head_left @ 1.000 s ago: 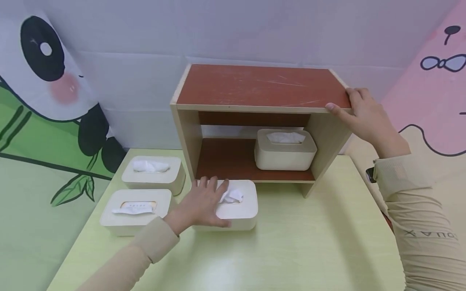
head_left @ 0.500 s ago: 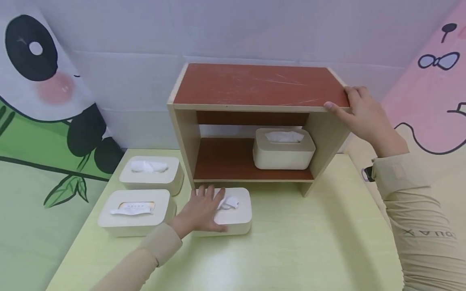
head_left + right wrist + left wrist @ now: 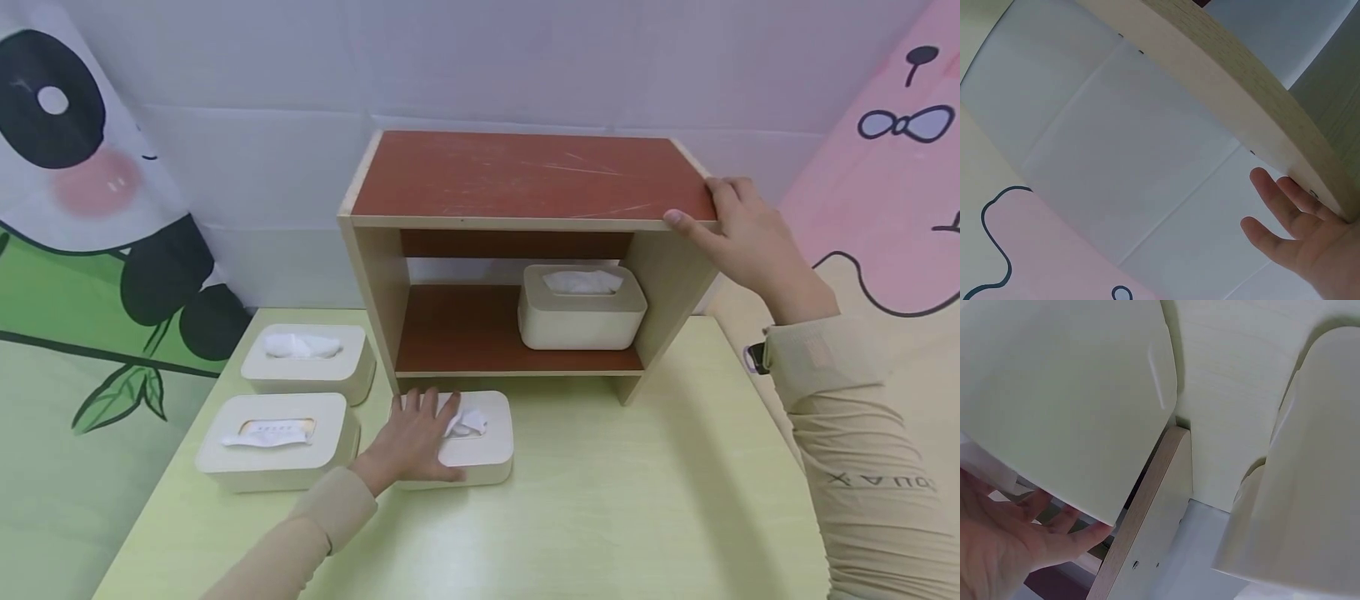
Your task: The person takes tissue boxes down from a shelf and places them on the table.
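Note:
My left hand (image 3: 408, 440) spans a cream tissue box (image 3: 480, 450) on the table. Its fingers reach the far rim and the thumb lies over the near rim, beside the white tissue. In the left wrist view, fingertips (image 3: 1100, 532) sit at the rim of this box (image 3: 1072, 412). My right hand (image 3: 753, 250) grips the upper right corner of a small wooden shelf (image 3: 532, 179), thumb along the front edge. The right wrist view shows its fingers (image 3: 1275, 200) by the outer side panel (image 3: 1235, 106). A second tissue box (image 3: 581, 312) stands inside the shelf, at the right.
Two more tissue boxes, a rear one (image 3: 307, 367) and a front one (image 3: 273, 458), stand on the left of the pale green table (image 3: 600, 517). A printed cloth backdrop (image 3: 480, 67) rises behind the shelf.
My left hand and its tissue box have come down and nearer, slightly left, away from the shelf's front. The right hand keeps its place on the corner. The head view has shifted slightly.

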Available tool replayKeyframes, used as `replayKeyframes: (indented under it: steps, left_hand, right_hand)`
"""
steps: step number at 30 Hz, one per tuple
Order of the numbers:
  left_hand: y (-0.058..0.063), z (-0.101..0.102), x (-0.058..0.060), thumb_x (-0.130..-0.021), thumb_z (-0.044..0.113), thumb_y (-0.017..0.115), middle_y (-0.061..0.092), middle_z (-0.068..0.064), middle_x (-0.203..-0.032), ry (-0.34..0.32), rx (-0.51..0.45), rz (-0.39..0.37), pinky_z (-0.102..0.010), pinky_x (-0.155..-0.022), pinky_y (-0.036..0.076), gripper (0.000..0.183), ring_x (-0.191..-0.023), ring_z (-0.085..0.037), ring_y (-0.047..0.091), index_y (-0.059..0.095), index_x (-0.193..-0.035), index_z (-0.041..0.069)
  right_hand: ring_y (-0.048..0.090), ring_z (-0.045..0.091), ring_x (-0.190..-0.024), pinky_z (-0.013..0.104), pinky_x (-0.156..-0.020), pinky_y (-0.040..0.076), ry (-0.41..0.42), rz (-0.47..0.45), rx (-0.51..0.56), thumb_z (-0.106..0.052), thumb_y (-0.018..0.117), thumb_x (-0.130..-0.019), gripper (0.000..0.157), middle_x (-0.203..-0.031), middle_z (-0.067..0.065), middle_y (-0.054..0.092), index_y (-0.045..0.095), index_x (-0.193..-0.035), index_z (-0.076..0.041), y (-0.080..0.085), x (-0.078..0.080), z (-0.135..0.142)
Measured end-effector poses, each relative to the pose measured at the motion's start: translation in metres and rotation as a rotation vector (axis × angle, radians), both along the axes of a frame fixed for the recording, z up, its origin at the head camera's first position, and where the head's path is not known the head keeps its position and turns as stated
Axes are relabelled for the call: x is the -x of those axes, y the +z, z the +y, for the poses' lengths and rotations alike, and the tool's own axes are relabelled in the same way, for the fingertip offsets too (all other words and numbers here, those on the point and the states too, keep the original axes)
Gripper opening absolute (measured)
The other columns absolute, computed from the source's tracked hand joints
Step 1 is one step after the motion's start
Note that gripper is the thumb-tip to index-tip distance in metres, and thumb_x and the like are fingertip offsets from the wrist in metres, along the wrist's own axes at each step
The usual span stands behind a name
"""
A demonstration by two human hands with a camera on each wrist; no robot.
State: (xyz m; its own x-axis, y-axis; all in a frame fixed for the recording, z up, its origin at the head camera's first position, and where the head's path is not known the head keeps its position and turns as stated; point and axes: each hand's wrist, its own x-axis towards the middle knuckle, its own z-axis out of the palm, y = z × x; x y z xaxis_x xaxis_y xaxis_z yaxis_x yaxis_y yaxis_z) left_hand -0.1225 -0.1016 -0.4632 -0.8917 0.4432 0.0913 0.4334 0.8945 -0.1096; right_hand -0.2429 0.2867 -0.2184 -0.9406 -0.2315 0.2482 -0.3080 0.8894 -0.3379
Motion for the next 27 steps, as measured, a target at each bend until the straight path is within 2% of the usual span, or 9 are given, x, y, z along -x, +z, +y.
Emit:
replayKeyframes:
  steps: [10,19,27]
  left_hand:
    - [-0.0021,-0.0010,-0.0009,-0.051,0.082,0.058,0.047,-0.020,-0.119,0.012,0.003,-0.020,-0.056,-0.082,0.039,0.112,-0.107,-0.041,0.045,0.037,-0.137,0.013]
    - [-0.0029,-0.0028,-0.0034,-0.055,0.085,0.050,0.047,-0.020,-0.120,-0.012,-0.009,0.017,-0.056,-0.082,0.039,0.109,-0.105,-0.040,0.046,0.040,-0.136,0.012]
    - [0.0046,-0.0052,-0.0023,-0.063,0.083,0.048,0.050,-0.017,-0.123,-0.028,-0.044,0.003,-0.057,-0.086,0.040,0.101,-0.111,-0.041,0.046,0.040,-0.135,0.012]
  right_hand:
    - [0.032,0.052,-0.119,0.062,-0.096,0.024,-0.001,-0.001,-0.002,-0.063,0.036,-0.088,0.085,-0.139,0.028,0.026,0.021,-0.143,0.001,-0.0009,-0.0006,-0.0009]
    - [0.034,0.054,-0.115,0.063,-0.094,0.025,0.000,0.006,-0.005,-0.063,0.035,-0.088,0.085,-0.140,0.028,0.026,0.020,-0.143,0.000,-0.0013,-0.0009,-0.0020]
    - [0.034,0.053,-0.116,0.063,-0.095,0.025,0.001,0.010,-0.001,-0.062,0.036,-0.088,0.085,-0.139,0.028,0.027,0.022,-0.142,0.001,-0.0025,-0.0006,-0.0010]
